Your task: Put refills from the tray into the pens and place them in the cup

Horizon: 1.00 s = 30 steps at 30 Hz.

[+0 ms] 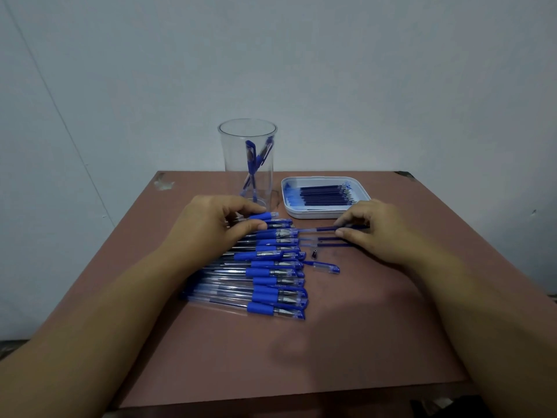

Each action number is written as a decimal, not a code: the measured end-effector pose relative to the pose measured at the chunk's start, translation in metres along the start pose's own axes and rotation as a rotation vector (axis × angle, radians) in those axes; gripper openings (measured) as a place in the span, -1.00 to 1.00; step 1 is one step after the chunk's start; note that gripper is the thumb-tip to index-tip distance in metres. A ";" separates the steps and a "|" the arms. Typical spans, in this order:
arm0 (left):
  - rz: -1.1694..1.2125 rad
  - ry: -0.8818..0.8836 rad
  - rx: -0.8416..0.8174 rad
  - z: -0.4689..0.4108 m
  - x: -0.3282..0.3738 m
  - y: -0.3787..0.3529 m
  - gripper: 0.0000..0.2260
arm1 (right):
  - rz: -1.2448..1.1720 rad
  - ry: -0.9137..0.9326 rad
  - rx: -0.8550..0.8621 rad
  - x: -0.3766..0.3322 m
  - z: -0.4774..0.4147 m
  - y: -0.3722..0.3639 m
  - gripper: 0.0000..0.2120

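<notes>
Two hands working: left hand [215, 227] pinches a pen [264, 216], cup [238, 137] at twelve o'clock; right hand [381, 233] pinches a refill [327, 228], tray [306, 214] at one o'clock. Loading step, I reckon; next, refill must enter pen squarely.

Your left hand [211, 227] covers most of the top pen [266, 216] it pinches and the back ends of nearby pens [271, 254] in the row. Your right hand [379, 227] hides the far end of the refill [325, 229] it pinches. Small dark piece [314, 254] beside the row: too small to identify. Forearms [90, 342] cut off at bottom.
</notes>
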<state>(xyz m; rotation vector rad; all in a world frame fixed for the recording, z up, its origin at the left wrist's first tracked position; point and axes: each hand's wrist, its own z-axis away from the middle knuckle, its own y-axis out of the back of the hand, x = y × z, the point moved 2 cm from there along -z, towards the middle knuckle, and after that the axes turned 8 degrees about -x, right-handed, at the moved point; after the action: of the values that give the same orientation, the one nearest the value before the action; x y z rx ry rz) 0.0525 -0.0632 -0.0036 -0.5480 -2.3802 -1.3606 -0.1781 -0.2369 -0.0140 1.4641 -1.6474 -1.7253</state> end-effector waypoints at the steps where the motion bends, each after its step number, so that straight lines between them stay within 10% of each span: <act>1: 0.001 0.001 -0.004 0.000 0.000 0.000 -0.70 | 0.003 0.003 0.001 0.000 0.000 0.001 -0.90; 12: 0.001 -0.014 -0.006 -0.001 0.001 0.001 -0.73 | -0.036 -0.032 0.077 -0.006 -0.010 0.019 -0.88; 30: -0.033 -0.003 -0.027 -0.004 -0.006 0.000 -0.67 | 0.063 -0.211 -0.328 0.008 -0.069 0.030 -0.95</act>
<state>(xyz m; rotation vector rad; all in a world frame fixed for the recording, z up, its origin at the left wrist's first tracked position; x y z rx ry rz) 0.0577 -0.0672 -0.0048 -0.5204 -2.3864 -1.4086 -0.1364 -0.2877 0.0233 1.1000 -1.4013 -2.0550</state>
